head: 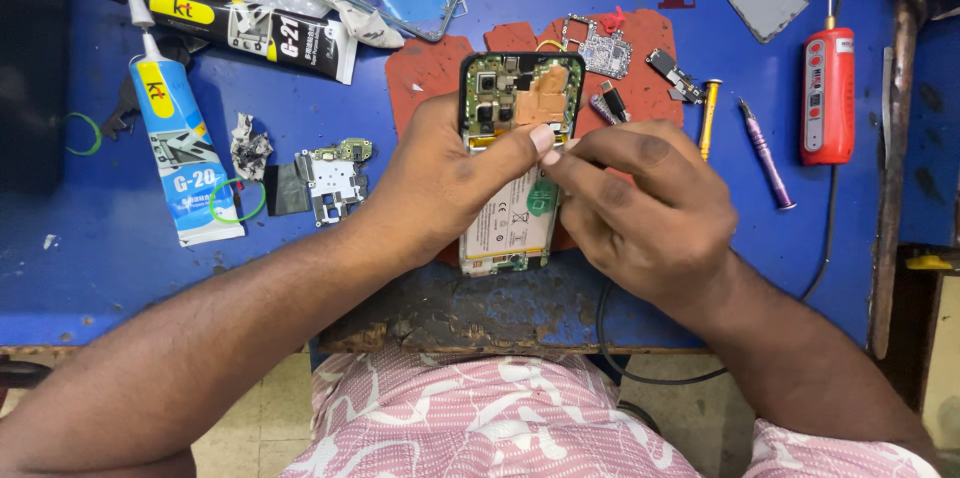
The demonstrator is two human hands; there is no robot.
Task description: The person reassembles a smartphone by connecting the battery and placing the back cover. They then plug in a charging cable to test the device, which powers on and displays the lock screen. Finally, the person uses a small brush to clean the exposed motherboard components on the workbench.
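An opened black smartphone with its back cover off (518,138), circuit board and white battery exposed, lies on a torn red-brown mat (430,73) at the centre of a worn blue workbench (300,128). The left hand (440,183) grips its left edge, thumb pressed across the middle. The right hand (640,203) pinches something small, too small to identify, at the phone's right edge. A white-and-blue glue tube (180,143), a loose circuit board (335,178) and a red handheld tool (828,93) lie nearby.

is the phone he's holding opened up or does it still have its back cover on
Opened up. The black-framed smartphone shows its bare green circuit board, camera modules and white battery; left hand steadies it, right hand pinches at its edge.
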